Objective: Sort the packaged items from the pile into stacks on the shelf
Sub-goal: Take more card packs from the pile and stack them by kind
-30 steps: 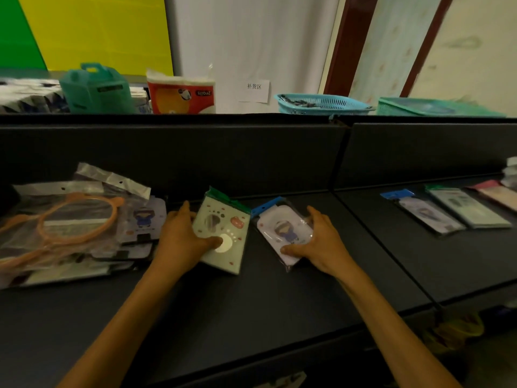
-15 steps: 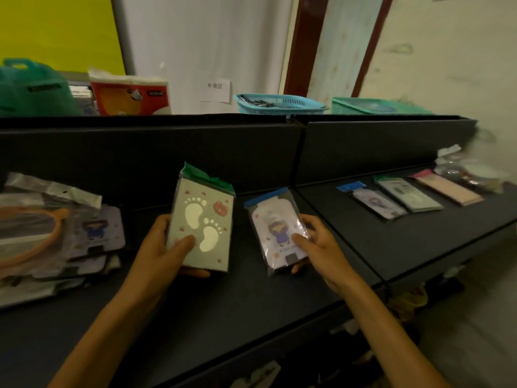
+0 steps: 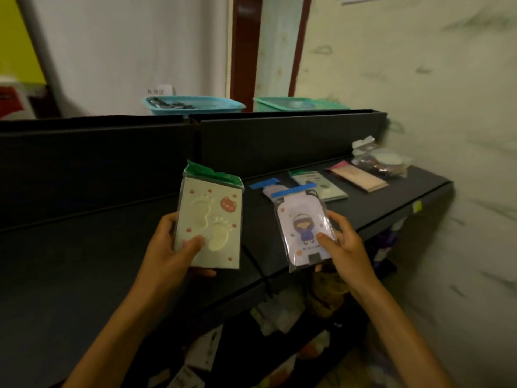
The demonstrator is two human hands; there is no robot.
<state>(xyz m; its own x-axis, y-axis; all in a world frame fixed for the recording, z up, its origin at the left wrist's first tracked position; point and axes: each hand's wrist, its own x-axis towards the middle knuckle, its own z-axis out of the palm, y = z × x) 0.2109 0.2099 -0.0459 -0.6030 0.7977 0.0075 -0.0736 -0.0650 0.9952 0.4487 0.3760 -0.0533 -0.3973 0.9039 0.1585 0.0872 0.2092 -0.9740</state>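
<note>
Hands dominate the head view, each raised above the black shelf (image 3: 117,264) with one packet. The left hand (image 3: 167,253) grips a pale green rectangular plastic packet with raised footprints and a green header (image 3: 209,219), thumb pressed on the front near its lower edge, fingers curled behind. The packet stands nearly upright, clear of the shelf surface. The right hand (image 3: 344,247) pinches a clear plastic packet with a blue header and a cartoon figure in a purple coat (image 3: 300,228), thumb on its front at the lower right, fingers wrapped around the right edge and back. This packet tilts slightly and partly covers a similar blue-headed packet (image 3: 268,187) lying flat on the right section of the shelf. Just beside that lies a green-headed flat packet (image 3: 321,186), then a pink and tan flat packet (image 3: 361,179), then a crumpled clear bag with dark contents (image 3: 383,161) near the far right end. Behind the shelf's upright back panel sit a blue plastic basket (image 3: 195,105) and a green plastic basket (image 3: 299,103). Loose packaging shows dimly on a lower level beneath the shelf.
</note>
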